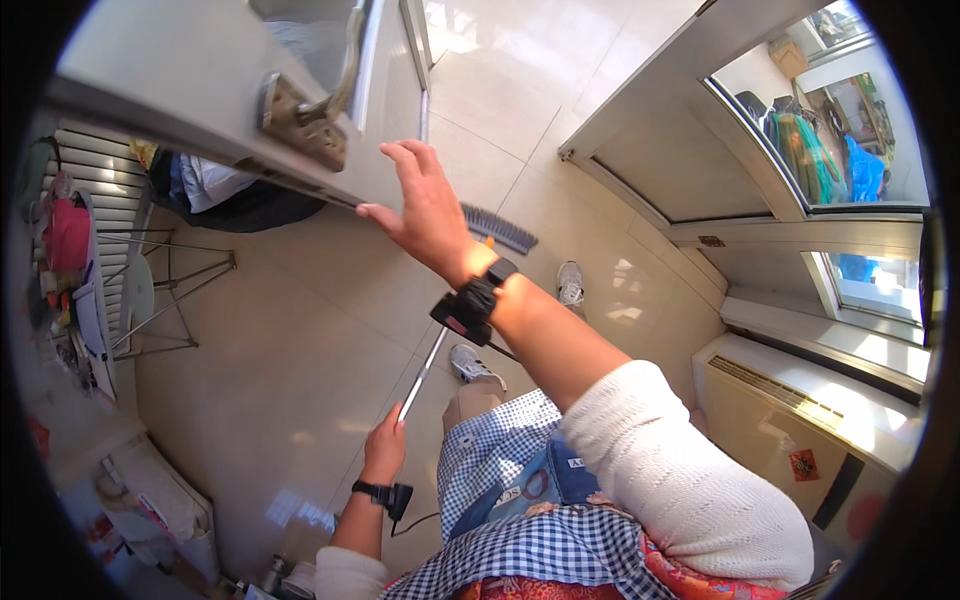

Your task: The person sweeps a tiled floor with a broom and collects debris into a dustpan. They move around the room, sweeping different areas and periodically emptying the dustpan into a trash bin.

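My left hand (384, 446) is closed around the silvery pole of a broom (425, 372), low on the left. The pole slants up to the right and passes behind my right wrist. Beyond that wrist, the broom's dark-bristled head (505, 231) rests on the tiled floor. My right hand (420, 200) reaches forward with thumb and fingers apart, holding nothing. It is beside the edge of a grey-framed door (375, 135) with a metal handle (305, 120); whether the thumb touches the edge I cannot tell. Both wrists wear black strapped devices.
A second door panel with glass (690, 150) stands at the right. Below it is a cream heater-like unit (800, 400). On the left are a black bag (250, 208) of cloth, a thin-legged metal stand (180, 270) and a white slatted radiator (100, 170). My shoes stand on the beige tiles (270, 330).
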`<state>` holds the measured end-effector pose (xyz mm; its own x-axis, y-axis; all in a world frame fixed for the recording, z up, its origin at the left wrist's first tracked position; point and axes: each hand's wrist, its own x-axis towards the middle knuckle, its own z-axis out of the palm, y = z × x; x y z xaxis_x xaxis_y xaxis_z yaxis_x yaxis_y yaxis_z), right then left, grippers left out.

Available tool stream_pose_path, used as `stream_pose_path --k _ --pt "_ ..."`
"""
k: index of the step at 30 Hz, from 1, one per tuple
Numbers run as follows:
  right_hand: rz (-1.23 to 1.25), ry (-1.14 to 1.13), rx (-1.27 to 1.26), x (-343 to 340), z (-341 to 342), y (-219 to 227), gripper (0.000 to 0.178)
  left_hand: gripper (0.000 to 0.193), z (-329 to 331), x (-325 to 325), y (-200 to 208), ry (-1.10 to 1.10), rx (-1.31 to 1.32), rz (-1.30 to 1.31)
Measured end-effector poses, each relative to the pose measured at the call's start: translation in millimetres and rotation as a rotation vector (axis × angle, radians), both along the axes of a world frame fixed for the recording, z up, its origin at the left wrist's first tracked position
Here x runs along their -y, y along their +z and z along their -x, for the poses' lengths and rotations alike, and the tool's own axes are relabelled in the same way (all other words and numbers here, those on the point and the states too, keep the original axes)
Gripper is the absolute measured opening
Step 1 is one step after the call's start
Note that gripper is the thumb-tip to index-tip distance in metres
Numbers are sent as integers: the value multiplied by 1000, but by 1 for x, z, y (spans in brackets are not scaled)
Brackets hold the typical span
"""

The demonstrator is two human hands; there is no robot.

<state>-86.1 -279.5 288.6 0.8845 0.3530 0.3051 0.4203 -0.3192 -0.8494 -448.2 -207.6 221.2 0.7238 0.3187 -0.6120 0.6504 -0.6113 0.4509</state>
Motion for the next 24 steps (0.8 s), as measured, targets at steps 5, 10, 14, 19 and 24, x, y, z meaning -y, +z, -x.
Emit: stream_pose_path --k 5,10,14,19,24 --pt "163 34 -148 163 18 -32 41 43 -156 34 -64 2 157 -5" --pt "349 -132 -628 317 55 -54 26 46 -347 46 -153 -1 417 -50" --pt "425 -155 -772 393 51 -61 19 44 -501 47 -199 189 350 68" --pt "496 -61 -861 428 11 -66 16 41 -550 78 -221 603 17 254" --pt "475 58 -837 419 -30 -74 16 44 -398 139 -216 566 80 233"
